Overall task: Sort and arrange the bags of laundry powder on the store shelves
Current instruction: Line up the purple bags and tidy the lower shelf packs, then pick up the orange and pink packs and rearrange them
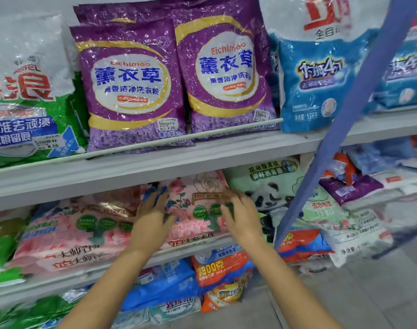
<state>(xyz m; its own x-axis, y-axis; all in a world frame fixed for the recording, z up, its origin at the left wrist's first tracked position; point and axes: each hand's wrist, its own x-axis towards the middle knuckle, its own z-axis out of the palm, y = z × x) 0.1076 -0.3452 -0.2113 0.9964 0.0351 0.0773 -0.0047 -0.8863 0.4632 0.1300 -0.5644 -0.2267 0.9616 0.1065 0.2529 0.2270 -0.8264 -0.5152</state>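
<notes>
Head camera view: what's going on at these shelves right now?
A person is tidying bags of laundry powder in a store. Both the left hand and the right hand are laid on a pink bag with a rose print, one on each side of it. That bag sits one level below the upper shelf, where two purple bags stand upright. A panda bag lies just to its right. The hands are blurred.

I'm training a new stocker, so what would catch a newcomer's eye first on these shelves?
Two purple bags stand upright side by side on the upper shelf. Just below, the left hand and the right hand rest on a pink rose-print bag, with a panda bag beside it.
</notes>
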